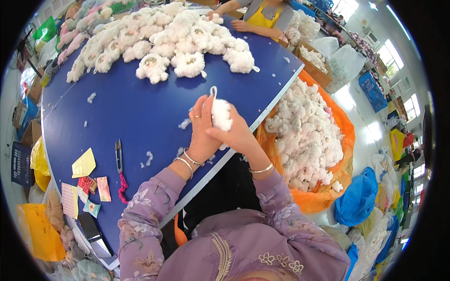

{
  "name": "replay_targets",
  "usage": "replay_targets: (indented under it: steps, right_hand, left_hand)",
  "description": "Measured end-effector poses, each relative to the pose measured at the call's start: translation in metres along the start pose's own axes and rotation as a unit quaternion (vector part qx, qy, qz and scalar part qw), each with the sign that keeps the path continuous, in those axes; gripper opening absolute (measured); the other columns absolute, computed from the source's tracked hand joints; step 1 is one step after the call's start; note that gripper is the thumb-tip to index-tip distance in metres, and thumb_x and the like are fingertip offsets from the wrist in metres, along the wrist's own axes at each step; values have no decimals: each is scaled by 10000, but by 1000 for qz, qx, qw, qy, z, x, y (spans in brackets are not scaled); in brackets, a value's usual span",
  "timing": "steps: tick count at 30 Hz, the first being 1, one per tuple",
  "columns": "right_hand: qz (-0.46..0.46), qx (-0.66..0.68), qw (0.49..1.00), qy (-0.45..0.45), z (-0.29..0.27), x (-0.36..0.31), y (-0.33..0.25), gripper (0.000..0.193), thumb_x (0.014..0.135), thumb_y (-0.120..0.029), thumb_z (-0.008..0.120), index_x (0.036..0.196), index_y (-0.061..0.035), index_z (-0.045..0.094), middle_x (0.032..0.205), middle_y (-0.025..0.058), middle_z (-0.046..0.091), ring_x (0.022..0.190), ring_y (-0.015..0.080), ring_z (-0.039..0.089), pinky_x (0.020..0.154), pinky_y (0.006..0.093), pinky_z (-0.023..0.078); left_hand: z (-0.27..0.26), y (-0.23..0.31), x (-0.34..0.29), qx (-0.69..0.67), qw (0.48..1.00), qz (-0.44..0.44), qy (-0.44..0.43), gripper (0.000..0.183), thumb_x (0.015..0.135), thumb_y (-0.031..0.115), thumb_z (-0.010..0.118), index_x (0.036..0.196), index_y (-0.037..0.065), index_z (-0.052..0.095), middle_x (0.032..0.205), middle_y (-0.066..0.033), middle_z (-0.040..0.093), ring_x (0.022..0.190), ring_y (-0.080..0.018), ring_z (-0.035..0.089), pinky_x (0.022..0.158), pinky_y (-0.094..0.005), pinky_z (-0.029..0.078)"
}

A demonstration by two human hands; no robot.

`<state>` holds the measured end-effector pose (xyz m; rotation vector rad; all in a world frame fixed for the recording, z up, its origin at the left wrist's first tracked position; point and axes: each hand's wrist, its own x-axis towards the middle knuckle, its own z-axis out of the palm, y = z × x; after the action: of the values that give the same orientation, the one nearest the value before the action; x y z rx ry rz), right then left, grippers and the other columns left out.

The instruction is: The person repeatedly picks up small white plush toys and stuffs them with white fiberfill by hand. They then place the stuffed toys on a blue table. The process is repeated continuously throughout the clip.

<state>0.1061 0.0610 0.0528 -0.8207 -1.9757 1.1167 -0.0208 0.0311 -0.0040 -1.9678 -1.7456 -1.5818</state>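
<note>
Above the near edge of the blue table [117,107], both my hands are closed around a small white plush toy [221,114] with a pale loop at its top. My left hand [201,133] wraps it from the left, fingers pointing away from me. From the other side my right hand [239,133] grips it, its thumb lying across toward the left hand. Much of the toy is hidden by my fingers. Farther off on the table lies a heap of white plush toys [187,42], several with loops and shiny round faces.
Thread snips [119,157] with a pink cord lie left, near paper packets [103,188] and a dark phone-like object [89,227]. White fluffy pieces fill an orange sack [346,140] at right. Across the table stands a person in a yellow apron [262,19]. Fluff scraps dot the tabletop.
</note>
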Motion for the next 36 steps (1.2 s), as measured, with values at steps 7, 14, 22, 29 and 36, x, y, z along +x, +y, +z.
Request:
replay_targets:
  steps: [7, 14, 22, 29, 36]
  right_hand:
    - [88, 373, 921, 70, -16, 9, 34, 389, 900, -101, 669, 1239, 32, 533, 1138, 96, 631, 1013, 152, 616, 855, 284, 519]
    - [80, 339, 935, 71, -20, 8, 40, 426, 879, -142, 717, 1232, 32, 553, 1110, 81, 646, 1000, 128, 612, 860, 273, 508]
    - [123, 171, 977, -17, -40, 16, 17, 438, 795, -157, 782, 1160, 24, 622, 1066, 46, 660, 926, 102, 610, 794, 257, 506]
    - [157, 297, 942, -21, -32, 10, 37, 405, 807, -163, 765, 1156, -3, 635, 1052, 34, 657, 920, 103, 610, 783, 254, 499]
    - [145, 292, 945, -30, -35, 21, 35, 369, 826, -162, 738, 1146, -6, 640, 1050, 40, 661, 927, 105, 615, 761, 262, 501]
  left_hand:
    - [-6, 2, 2, -110, 991, -80, 15, 948, 729, 205, 813, 1450, -21, 240, 1408, -236, 380, 1273, -346, 421, 1027, -437, 396]
    - [-17, -1, 13, -438, 829, -304, -169, 419, 892, 215, 703, 1216, -18, 577, 1060, -71, 671, 913, -124, 648, 782, -268, 526]
    - [-17, 0, 9, -416, 841, -273, -214, 301, 923, 236, 665, 1125, 13, 646, 976, -21, 682, 846, -70, 621, 717, -233, 500]
    - [-11, -2, 1, -412, 842, -260, -230, 286, 934, 255, 650, 1066, 2, 663, 900, -19, 681, 773, -56, 609, 650, -231, 494]
    - [-14, 4, 7, -462, 820, -296, -161, 296, 926, 221, 672, 1132, 11, 640, 987, 2, 670, 846, -48, 594, 728, -215, 482]
